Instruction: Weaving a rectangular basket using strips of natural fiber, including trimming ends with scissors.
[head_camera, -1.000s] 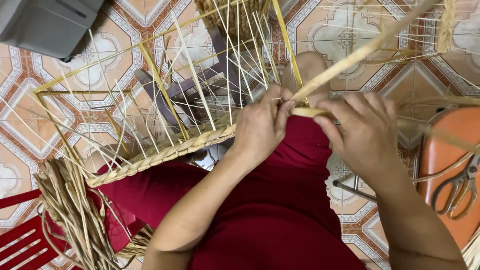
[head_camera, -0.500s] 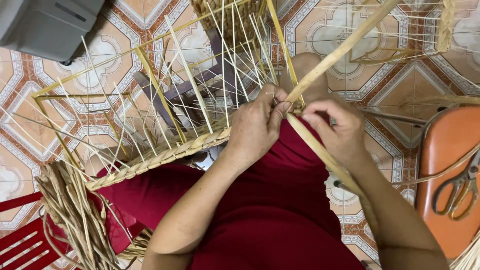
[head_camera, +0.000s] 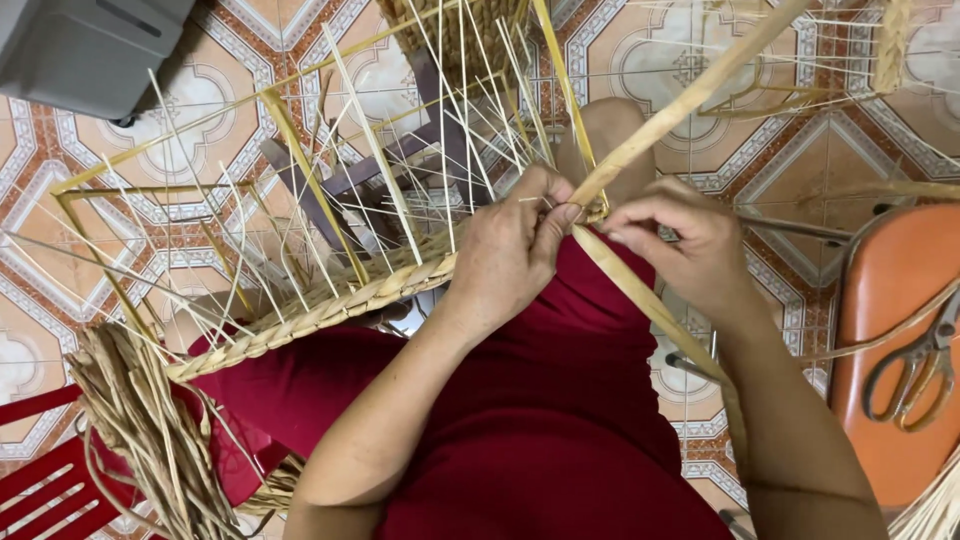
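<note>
Head view: flat, pale straw-coloured strand (head_camera: 655, 300), kinked between left hand's (head_camera: 505, 250) and right hand's (head_camera: 690, 245) pinching grip.

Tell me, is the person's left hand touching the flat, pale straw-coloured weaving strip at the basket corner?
Touching. The head view shows the left hand pinching the flat pale strip between thumb and fingers where it bends at the wire-framed basket's braided rim; no gap shows.

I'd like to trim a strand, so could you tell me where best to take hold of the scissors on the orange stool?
Probably by the looped handles of the scissors, coming from above: they lie flat on the orange stool, loops toward its near end.
</note>
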